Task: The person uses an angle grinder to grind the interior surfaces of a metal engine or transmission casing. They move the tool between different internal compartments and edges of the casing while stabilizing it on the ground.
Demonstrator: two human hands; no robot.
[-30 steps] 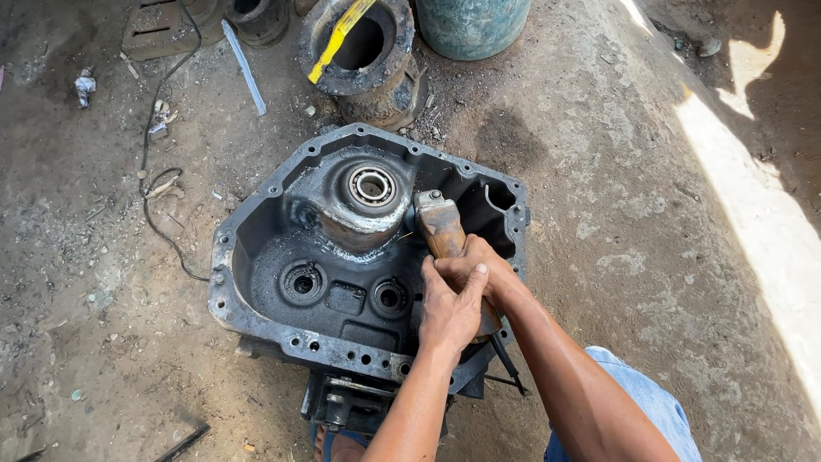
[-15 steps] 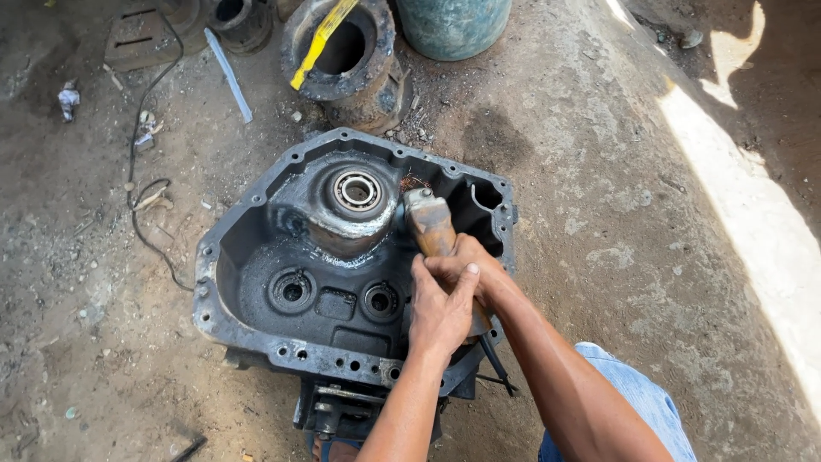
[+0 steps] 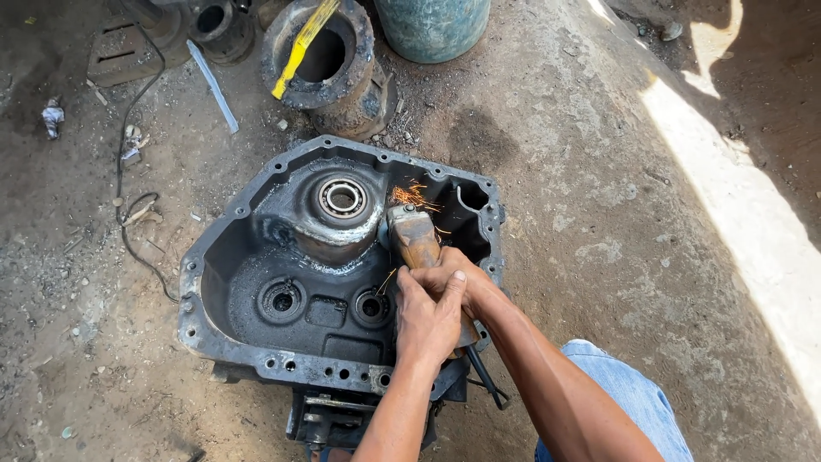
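I work on a dusty grey concrete floor [image 3: 599,214]. On it lie the dark cast-metal gearbox housing [image 3: 256,291], a rusty round iron ring [image 3: 329,60], a blue-green drum [image 3: 432,26], a thin black cable [image 3: 128,205] and a flat pale metal strip [image 3: 214,85].

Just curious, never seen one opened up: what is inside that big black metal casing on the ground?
Inside the casing: a raised hub with a shiny bearing, two round bores, and a grinder throwing sparks, held by both hands. The hands cover the corner beneath them.
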